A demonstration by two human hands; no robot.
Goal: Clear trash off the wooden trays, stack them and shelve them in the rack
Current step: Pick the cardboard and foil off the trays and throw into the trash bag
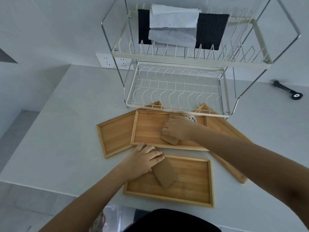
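Note:
Several wooden trays lie on the grey counter in front of a two-tier wire rack [177, 91]. On the near tray [192, 186] lies a brown cardboard piece [164, 176], and my left hand [143, 159] rests on its upper end. My right hand [177, 127] is curled over a second cardboard piece [170, 139] on the middle tray [148, 129]. A crumpled silvery wrapper [192, 118] sits just beyond that hand. Another tray [115, 134] lies to the left and one [224, 131] to the right, both partly under the middle tray.
The rack's upper tier holds black and white folded cloths [173, 29]. A black tool with a small wheel [287, 90] lies at the right by the wall. A wall socket [113, 61] sits behind the rack. A plastic bag [108, 216] shows at the bottom edge.

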